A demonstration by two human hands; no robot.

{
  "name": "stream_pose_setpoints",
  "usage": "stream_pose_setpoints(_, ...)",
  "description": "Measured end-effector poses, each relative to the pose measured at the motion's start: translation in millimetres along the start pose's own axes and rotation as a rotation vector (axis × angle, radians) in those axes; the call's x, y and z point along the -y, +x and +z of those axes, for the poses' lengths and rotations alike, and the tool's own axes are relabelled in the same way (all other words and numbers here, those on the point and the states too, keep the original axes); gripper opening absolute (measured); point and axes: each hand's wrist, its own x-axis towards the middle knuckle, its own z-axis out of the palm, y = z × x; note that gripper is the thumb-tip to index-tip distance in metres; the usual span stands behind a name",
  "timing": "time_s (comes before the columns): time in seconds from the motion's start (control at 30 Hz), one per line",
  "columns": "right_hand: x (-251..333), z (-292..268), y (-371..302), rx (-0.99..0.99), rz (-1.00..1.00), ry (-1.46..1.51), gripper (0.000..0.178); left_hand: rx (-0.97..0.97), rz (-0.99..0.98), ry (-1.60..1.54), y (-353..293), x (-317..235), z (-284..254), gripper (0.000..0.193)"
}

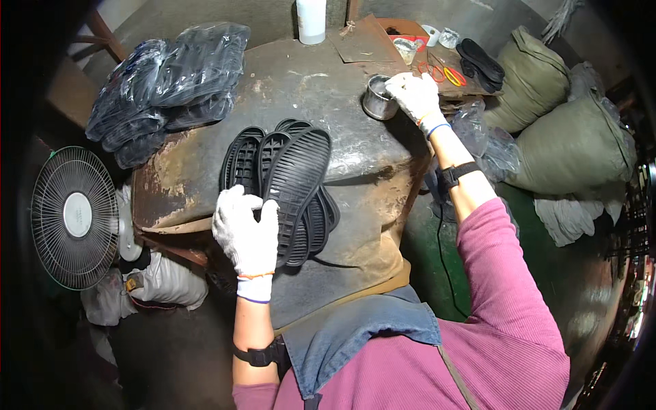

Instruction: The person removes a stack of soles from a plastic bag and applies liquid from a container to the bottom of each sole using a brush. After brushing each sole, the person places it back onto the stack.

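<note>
Stained worktop (287,89): left hand (246,232) grips fanned black soles (290,184), all uncoated; right hand (413,96) pinches something in the metal tin (378,99).

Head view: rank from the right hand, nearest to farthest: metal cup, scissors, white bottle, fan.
From the right hand:
1. metal cup, touching it, just to its left.
2. scissors, just beyond it to the right.
3. white bottle, at the table's far edge, left.
4. fan, far left, beside the table.
</note>
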Motion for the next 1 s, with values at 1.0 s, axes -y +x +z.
stream_pose_setpoints(1.0,109,-89,-16,-0.414,0.422,1.427,0.017,0.483,-0.911,-2.584,19,-27,-30,0.086)
